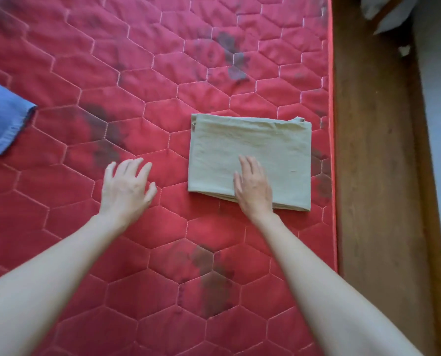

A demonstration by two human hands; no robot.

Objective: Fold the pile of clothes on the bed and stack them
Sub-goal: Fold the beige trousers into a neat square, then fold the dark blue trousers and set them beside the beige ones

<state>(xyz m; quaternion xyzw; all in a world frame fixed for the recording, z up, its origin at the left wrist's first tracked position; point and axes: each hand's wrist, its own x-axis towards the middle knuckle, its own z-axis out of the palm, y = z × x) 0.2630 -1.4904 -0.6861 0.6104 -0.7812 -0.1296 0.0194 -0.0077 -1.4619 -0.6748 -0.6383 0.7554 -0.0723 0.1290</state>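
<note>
Fingers of the right hand (252, 185) are lying straight, pressing the folded beige cloth (250, 152) lying right on the mattress (137, 73); left hand (127, 186) is hovering, spread. Cloth is looking soft, light; lifting by its near folded edge seems best.

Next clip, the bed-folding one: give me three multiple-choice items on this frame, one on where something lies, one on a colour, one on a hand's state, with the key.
1. Where does the folded garment lie on the mattress?
A. near its right edge
B. at its far left
C. hanging off onto the wooden frame

2. What colour is the cloth at the left border of the view?
A. green
B. blue
C. white

3. What is the right hand doing?
A. pinching a corner
B. hovering clear of the garment
C. resting flat on the garment

Key: 1 A, the garment sits close beside the mattress's right border, by the wooden frame. 2 B, the blue cloth is plainly blue. 3 C, its fingers lie straight on the garment's near part, while the left hand is spread over bare mattress.
</note>
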